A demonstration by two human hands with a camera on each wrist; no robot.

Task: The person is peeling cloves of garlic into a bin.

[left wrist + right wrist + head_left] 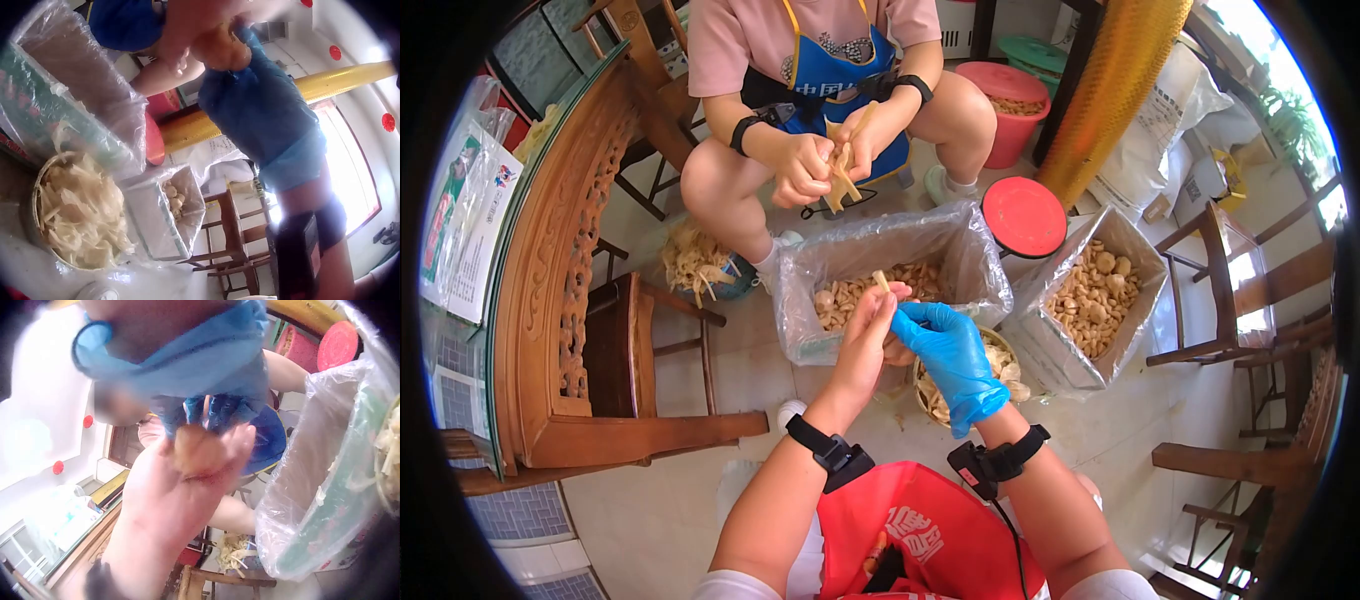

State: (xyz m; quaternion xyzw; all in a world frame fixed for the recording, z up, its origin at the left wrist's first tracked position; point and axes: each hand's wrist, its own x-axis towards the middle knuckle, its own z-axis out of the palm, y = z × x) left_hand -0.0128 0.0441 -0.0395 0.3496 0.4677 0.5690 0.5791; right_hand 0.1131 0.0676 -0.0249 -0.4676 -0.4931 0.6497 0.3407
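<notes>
Head view: bare left hand (870, 335) and blue-gloved right hand (948, 352) both pinch small tan piece (881, 281) above plastic-lined box (800, 268).

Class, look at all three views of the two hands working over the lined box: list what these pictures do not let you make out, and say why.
- Held piece: head view shows only its tip; the left hand and gloved right hand cover the rest.
- Same piece: right wrist view, blurred.
- Left hand's grip: left wrist view, cut off by the top edge.
- Basket: head view, largely hidden behind the right hand.
</notes>
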